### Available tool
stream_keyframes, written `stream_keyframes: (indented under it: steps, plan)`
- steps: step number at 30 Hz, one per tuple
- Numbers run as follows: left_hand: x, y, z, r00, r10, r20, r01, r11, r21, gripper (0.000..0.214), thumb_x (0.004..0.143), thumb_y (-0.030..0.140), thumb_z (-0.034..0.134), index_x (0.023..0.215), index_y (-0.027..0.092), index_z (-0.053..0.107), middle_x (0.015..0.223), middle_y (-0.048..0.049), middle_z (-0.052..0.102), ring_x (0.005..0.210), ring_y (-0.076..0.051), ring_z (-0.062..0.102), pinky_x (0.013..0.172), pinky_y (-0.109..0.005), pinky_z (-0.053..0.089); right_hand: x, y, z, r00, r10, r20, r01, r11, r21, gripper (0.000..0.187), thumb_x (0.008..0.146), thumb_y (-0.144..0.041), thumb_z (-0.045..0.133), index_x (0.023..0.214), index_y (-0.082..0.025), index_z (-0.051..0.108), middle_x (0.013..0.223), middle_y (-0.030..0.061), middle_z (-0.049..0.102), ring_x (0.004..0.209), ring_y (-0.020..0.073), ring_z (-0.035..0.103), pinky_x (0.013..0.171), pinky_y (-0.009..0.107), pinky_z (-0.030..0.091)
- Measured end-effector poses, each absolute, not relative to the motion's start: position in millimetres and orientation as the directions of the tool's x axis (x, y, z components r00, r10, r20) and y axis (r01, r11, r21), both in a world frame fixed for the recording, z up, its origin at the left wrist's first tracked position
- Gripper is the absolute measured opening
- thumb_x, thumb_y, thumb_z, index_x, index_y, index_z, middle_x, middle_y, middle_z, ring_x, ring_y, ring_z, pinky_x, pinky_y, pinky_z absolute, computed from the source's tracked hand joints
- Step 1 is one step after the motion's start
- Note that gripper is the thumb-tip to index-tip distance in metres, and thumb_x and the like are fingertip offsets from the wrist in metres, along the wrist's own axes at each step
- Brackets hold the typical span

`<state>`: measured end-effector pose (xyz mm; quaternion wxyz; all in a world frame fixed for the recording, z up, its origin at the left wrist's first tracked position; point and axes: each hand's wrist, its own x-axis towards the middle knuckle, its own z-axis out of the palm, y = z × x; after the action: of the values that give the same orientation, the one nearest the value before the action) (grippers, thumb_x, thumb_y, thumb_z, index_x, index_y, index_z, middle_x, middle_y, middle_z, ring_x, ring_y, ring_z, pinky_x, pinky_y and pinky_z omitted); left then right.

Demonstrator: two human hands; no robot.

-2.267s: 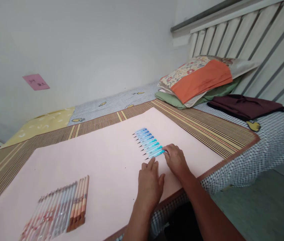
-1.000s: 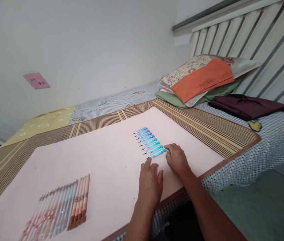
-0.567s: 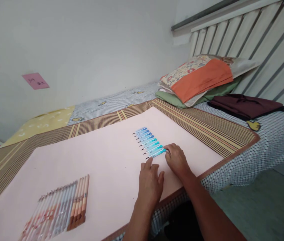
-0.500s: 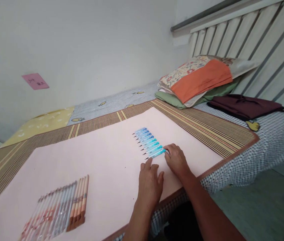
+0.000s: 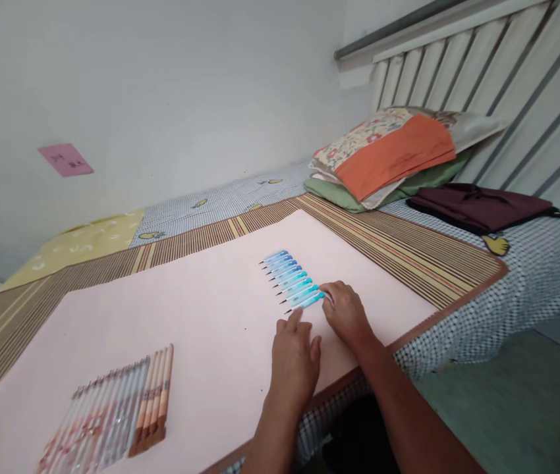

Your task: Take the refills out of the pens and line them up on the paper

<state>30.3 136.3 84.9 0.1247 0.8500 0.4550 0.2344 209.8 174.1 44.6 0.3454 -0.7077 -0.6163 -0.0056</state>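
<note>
A row of several blue pens (image 5: pixel 290 280) lies side by side on a pink sheet (image 5: pixel 201 316). My right hand (image 5: pixel 345 314) rests at the near end of the row, fingers curled, its fingertips touching the back end of the nearest pen (image 5: pixel 306 303). Just left of it my left hand (image 5: pixel 294 359) lies flat on the sheet, fingers stretched toward that pen's tip. A second row of several orange and pale pens (image 5: pixel 112 415) lies at the sheet's near left.
The pink sheet lies on a striped bamboo mat (image 5: pixel 408 253) on a bed. Folded pillows (image 5: pixel 393 155) and a dark red cloth (image 5: pixel 477 205) lie at the right. A white wall with a pink note (image 5: pixel 65 160) is behind.
Both hands stay by the nearest blue pen; only the camera view has shifted slightly.
</note>
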Motion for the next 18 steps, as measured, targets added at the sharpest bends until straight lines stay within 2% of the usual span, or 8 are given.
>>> stream_keyframes:
  steps: [5, 9, 14, 16, 18]
  plan:
    - [30, 137, 84, 0.477, 0.825, 0.302, 0.712, -0.565, 0.417, 0.016, 0.094, 0.015, 0.057, 0.103, 0.019, 0.070, 0.145, -0.0135, 0.061, 0.110, -0.031, 0.060, 0.090, -0.053, 0.058, 209, 173, 45, 0.246, 0.866, 0.436, 0.870, 0.001, -0.492, 0.032, 0.085, -0.008, 0.051, 0.109, -0.019, 0.070, 0.107, 0.0094, 0.072, 0.099, 0.0253, 0.062, 0.092, 0.036, 0.046]
    - [31, 137, 80, 0.444, 0.823, 0.355, 0.676, -0.567, 0.470, 0.018, 0.094, 0.017, 0.057, 0.106, 0.019, 0.070, 0.138, -0.0141, 0.064, 0.112, -0.030, 0.060, 0.093, -0.053, 0.057, 211, 174, 44, 0.271, 0.856, 0.441, 0.839, 0.015, -0.544, 0.036, 0.083, -0.006, 0.049, 0.110, -0.016, 0.070, 0.108, 0.0115, 0.072, 0.102, 0.0260, 0.064, 0.096, 0.039, 0.049]
    - [25, 128, 81, 0.403, 0.810, 0.426, 0.576, -0.586, 0.569, 0.022, 0.099, 0.017, 0.051, 0.111, 0.019, 0.069, 0.114, -0.0117, 0.072, 0.106, -0.026, 0.064, 0.093, -0.046, 0.056, 213, 164, 53, 0.348, 0.828, 0.439, 0.677, 0.102, -0.729, 0.031, 0.085, -0.015, 0.049, 0.108, -0.016, 0.069, 0.109, 0.0115, 0.073, 0.103, 0.0240, 0.068, 0.096, 0.039, 0.052]
    - [16, 119, 85, 0.414, 0.800, 0.435, 0.524, -0.600, 0.605, 0.024, 0.101, 0.019, 0.049, 0.114, 0.020, 0.069, 0.108, -0.0102, 0.072, 0.101, -0.024, 0.065, 0.091, -0.043, 0.057, 213, 149, 66, 0.382, 0.817, 0.433, 0.581, 0.152, -0.799, 0.027, 0.088, -0.025, 0.052, 0.107, -0.017, 0.069, 0.106, 0.0105, 0.073, 0.099, 0.0235, 0.069, 0.090, 0.037, 0.053]
    - [2, 108, 91, 0.400, 0.813, 0.423, 0.485, -0.579, 0.656, 0.025, 0.102, 0.023, 0.049, 0.117, 0.021, 0.069, 0.105, -0.0091, 0.073, 0.096, -0.022, 0.067, 0.087, -0.038, 0.058, 211, 125, 80, 0.379, 0.840, 0.387, 0.495, 0.170, -0.852, 0.024, 0.090, -0.035, 0.056, 0.099, -0.019, 0.070, 0.095, 0.0070, 0.074, 0.089, 0.0222, 0.068, 0.082, 0.034, 0.053]
